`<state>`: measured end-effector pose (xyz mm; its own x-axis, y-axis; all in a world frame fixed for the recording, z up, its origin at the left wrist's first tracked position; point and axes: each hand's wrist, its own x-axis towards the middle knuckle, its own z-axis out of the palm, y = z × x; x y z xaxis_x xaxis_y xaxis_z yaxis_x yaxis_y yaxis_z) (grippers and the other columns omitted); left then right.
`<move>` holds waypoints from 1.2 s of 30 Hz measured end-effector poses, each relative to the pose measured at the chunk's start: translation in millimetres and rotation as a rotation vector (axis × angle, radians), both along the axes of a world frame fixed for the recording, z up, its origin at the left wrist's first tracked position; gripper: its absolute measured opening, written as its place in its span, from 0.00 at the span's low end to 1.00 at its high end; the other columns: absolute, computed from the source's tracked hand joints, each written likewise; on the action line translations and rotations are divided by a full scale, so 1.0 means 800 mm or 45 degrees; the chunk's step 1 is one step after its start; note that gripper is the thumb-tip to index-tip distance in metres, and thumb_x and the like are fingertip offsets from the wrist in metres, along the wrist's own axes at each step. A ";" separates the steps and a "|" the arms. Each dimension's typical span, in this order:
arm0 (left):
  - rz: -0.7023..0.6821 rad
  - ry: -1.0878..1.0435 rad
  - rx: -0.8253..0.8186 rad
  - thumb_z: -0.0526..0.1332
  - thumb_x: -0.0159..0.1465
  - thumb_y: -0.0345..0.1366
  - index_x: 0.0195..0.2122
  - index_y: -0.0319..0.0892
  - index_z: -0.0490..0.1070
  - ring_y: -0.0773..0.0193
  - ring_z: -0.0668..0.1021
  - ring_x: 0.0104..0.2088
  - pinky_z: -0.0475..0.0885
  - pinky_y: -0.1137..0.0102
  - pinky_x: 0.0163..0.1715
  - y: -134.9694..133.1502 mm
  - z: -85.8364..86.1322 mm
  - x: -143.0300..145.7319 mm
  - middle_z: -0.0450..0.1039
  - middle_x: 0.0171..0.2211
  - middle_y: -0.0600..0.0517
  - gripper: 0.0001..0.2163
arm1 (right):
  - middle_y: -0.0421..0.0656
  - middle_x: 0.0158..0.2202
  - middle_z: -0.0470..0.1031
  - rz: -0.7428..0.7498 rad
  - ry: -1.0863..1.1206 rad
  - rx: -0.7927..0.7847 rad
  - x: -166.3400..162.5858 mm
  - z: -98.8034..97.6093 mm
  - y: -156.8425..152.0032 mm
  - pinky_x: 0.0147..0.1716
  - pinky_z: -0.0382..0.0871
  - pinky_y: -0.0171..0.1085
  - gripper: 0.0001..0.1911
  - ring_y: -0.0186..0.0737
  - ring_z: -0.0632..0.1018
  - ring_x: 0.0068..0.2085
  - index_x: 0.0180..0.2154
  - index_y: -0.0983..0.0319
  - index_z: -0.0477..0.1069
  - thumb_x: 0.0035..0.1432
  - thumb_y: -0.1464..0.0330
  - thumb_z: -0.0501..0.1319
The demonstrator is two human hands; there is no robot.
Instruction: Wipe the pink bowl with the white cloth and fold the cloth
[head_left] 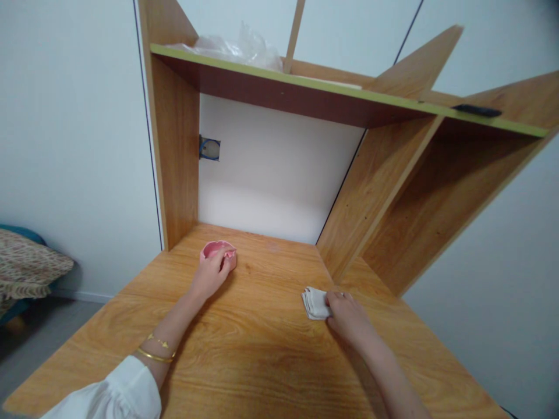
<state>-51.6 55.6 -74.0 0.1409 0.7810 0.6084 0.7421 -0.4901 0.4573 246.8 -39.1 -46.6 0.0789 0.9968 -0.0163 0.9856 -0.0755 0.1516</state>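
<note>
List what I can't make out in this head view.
All in the head view:
- Pink container: part of its inside, hidden by the left hand; what those fingertips touch is unclear.
- Folded cloth: the end under the right hand, covered by its fingers.
- Black object on the shelf: too small and blurred to identify.
- Fringed throw: cut off by the left edge.

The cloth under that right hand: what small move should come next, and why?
Perhaps the right hand should slide the cloth a little along the desk: it seems to grip the cloth's right end, the cloth lies folded and low, and the left hand is at the bowl.
</note>
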 end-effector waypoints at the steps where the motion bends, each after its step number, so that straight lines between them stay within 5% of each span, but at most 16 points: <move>1: -0.003 0.030 -0.004 0.45 0.62 0.36 0.45 0.44 0.65 0.61 0.75 0.40 0.54 0.58 0.52 -0.001 -0.001 0.002 0.75 0.37 0.50 0.14 | 0.53 0.40 0.72 0.027 0.024 0.007 -0.008 0.000 0.003 0.40 0.57 0.39 0.15 0.49 0.70 0.43 0.38 0.68 0.68 0.46 0.79 0.52; 6: -0.005 0.090 -0.011 0.46 0.62 0.36 0.51 0.44 0.59 0.60 0.75 0.39 0.49 0.55 0.53 -0.005 -0.003 0.004 0.76 0.33 0.52 0.17 | 0.51 0.38 0.73 0.277 0.166 0.060 -0.077 -0.001 0.011 0.39 0.57 0.38 0.11 0.47 0.71 0.41 0.37 0.65 0.68 0.49 0.74 0.53; 13: -0.002 0.070 -0.065 0.45 0.62 0.37 0.54 0.42 0.55 0.59 0.76 0.38 0.57 0.59 0.50 -0.008 0.007 -0.003 0.75 0.31 0.52 0.19 | 0.44 0.36 0.73 0.684 0.568 0.095 -0.162 0.003 0.024 0.39 0.58 0.37 0.11 0.42 0.71 0.39 0.35 0.61 0.69 0.52 0.61 0.58; 20: -0.031 0.141 -0.133 0.46 0.62 0.37 0.50 0.44 0.60 0.60 0.76 0.38 0.54 0.59 0.51 -0.011 0.009 0.001 0.75 0.36 0.50 0.16 | 0.51 0.44 0.70 0.453 0.689 0.323 -0.141 -0.022 0.058 0.45 0.56 0.40 0.19 0.45 0.66 0.47 0.46 0.65 0.66 0.57 0.61 0.53; 25: -0.019 0.145 -0.128 0.46 0.62 0.37 0.48 0.45 0.63 0.60 0.76 0.37 0.52 0.57 0.53 -0.010 0.010 0.002 0.75 0.36 0.51 0.14 | 0.45 0.38 0.73 0.377 0.795 0.254 -0.137 -0.038 0.063 0.44 0.57 0.40 0.10 0.44 0.68 0.44 0.35 0.60 0.73 0.53 0.62 0.58; 32: 0.014 -0.079 -0.070 0.45 0.62 0.36 0.47 0.43 0.63 0.59 0.72 0.45 0.65 0.65 0.45 -0.007 0.009 -0.007 0.69 0.47 0.49 0.15 | 0.40 0.25 0.71 0.357 1.420 0.506 -0.122 -0.017 0.071 0.29 0.60 0.33 0.10 0.36 0.70 0.29 0.28 0.62 0.68 0.52 0.62 0.55; 36: 0.075 -0.210 -0.091 0.45 0.61 0.35 0.48 0.42 0.63 0.60 0.73 0.44 0.67 0.66 0.42 -0.007 0.007 -0.011 0.70 0.46 0.48 0.15 | 0.33 0.16 0.59 0.313 1.679 0.569 -0.105 0.010 0.078 0.18 0.50 0.30 0.15 0.31 0.61 0.19 0.27 0.61 0.65 0.48 0.56 0.55</move>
<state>-60.1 50.3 -68.3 -0.0030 0.8270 0.5622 0.6806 -0.4102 0.6070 162.6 23.4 -38.6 0.0802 0.9233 0.3755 0.3781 0.3204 -0.8686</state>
